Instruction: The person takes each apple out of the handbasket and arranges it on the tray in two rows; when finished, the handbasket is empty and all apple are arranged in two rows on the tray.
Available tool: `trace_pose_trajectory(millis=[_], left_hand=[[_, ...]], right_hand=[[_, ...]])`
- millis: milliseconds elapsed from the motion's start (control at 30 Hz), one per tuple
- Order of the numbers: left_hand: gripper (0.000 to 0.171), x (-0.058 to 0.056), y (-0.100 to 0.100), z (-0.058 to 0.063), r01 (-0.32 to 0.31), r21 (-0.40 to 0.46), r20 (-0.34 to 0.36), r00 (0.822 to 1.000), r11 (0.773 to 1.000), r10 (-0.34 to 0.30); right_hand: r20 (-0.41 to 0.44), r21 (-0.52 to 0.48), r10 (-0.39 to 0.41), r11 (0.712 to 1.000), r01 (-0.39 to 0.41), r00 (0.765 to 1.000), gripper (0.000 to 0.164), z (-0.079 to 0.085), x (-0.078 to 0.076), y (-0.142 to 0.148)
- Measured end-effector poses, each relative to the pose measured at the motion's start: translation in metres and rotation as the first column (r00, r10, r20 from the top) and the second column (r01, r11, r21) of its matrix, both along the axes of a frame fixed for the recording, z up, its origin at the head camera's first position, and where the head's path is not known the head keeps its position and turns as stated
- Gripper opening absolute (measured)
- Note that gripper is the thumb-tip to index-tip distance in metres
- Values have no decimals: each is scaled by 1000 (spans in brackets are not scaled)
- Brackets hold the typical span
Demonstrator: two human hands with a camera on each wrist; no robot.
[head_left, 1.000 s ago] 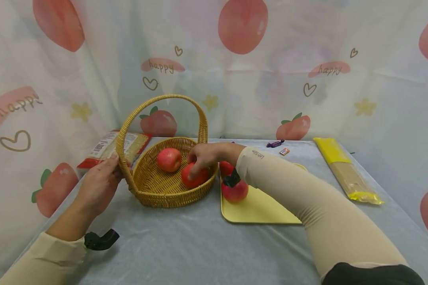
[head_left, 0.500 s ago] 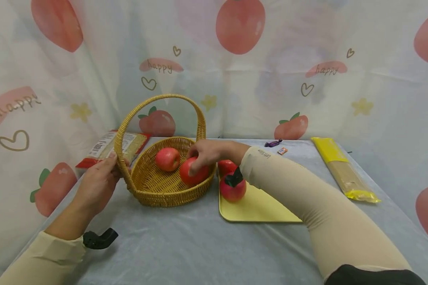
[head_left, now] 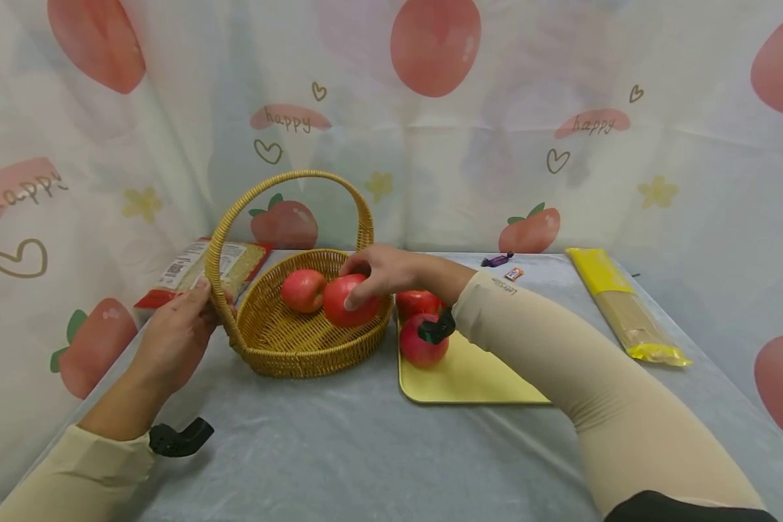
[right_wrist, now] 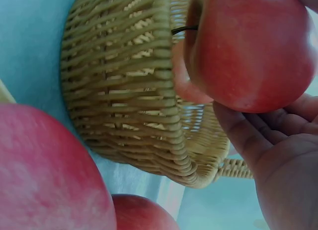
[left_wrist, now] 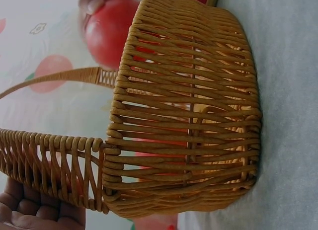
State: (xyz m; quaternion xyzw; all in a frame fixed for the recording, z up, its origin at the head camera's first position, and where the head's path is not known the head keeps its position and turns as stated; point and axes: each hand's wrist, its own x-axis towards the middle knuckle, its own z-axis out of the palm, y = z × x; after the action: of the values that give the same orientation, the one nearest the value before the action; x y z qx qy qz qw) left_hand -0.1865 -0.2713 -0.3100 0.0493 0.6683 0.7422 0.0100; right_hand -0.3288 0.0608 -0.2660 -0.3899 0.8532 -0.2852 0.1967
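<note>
My left hand [head_left: 172,330] grips the left foot of the tall handle on a round wicker basket [head_left: 287,365]. With thumb and fingers, my right hand [head_left: 388,274] holds a red apple [head_left: 344,308] over the basket's right side. The right wrist view puts that apple [right_wrist: 253,51], stem showing, at rim height, and the left wrist view shows it above the rim too. A second apple [head_left: 302,290] lies inside the basket toward the back. Right of the basket, a red apple [head_left: 420,348] sits on a yellow tray [head_left: 476,380], with more red fruit [head_left: 417,301] behind it, partly covered by my wrist.
Behind my left hand lies a red-edged bag of grain [head_left: 238,264]. A purple-wrapped candy [head_left: 497,260] and a small orange packet [head_left: 514,273] are at the back. A long yellow-ended package [head_left: 626,308] lies along the right. My right forearm crosses over the tray.
My right hand has raised the apple from low in the basket up to about its rim. The left hand keeps its hold on the handle.
</note>
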Motion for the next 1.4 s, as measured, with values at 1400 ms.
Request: trace_pose_trajectory(millis=[1400], left_hand=[[46,-1,-2,-3,16,27,-23,1000,1000,-15]], right_hand=[[125,-292,-283,906,308,951,55,-18,46,139]])
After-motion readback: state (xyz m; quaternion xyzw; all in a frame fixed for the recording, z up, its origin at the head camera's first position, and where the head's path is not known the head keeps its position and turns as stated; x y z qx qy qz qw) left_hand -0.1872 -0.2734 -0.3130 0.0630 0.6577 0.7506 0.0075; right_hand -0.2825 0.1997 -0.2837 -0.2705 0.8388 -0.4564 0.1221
